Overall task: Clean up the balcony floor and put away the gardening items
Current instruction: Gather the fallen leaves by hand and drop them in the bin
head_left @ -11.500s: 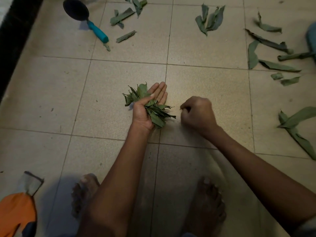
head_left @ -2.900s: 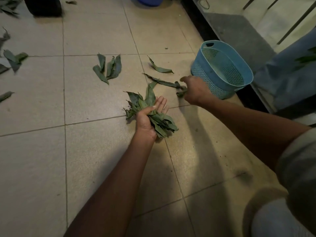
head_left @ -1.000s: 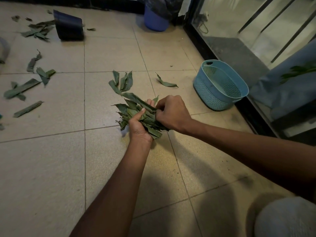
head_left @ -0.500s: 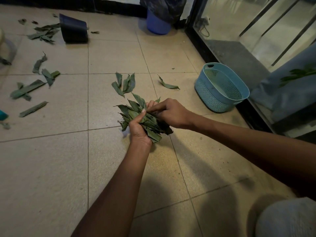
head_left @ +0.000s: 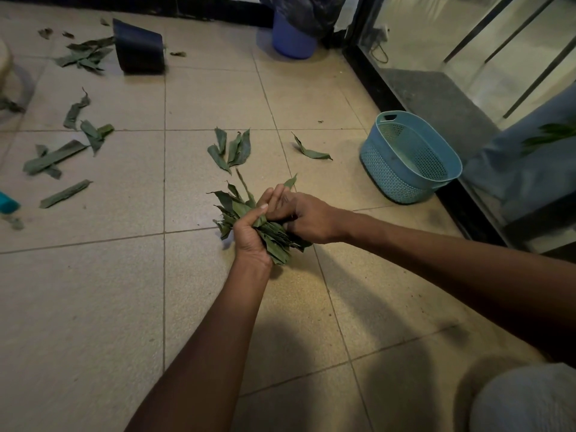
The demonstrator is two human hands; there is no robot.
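1. While the left hand [head_left: 251, 236] grips a bunch of leaves [head_left: 249, 222] above the tiled floor [head_left: 93, 291], its thumb lies across the top of the bunch and its fingers curl beneath it.
2. The right hand [head_left: 307, 219] meets the bunch from the right; its fingers are bent against the leaves and appear to grasp them, though the exact contact is partly hidden by the left hand.
3. Leaf tips fan out to the upper left of the hands, and the stem ends project below them to the lower right.
4. A cluster of loose leaves [head_left: 232, 149] lies on the floor just beyond the hands.
5. A single curled leaf [head_left: 311, 151] lies to the right of that cluster, between it and the basket.
6. A light blue perforated basket [head_left: 386, 169] stands at the right, tilted, beside the dark threshold [head_left: 374, 79] of a glass door [head_left: 467, 42].
7. Scattered leaves [head_left: 56, 157] lie well apart at the left, in long strips and short pieces.
8. A dark pot [head_left: 138, 46] lies on its side at the upper left, with a further pile of leaves [head_left: 85, 56] just beside it.
9. A blue bucket [head_left: 291, 42] stands at the far edge, a dark bag [head_left: 304, 10] in it.
10. A teal object [head_left: 7, 202] is cut off by the left edge; its kind cannot be told.
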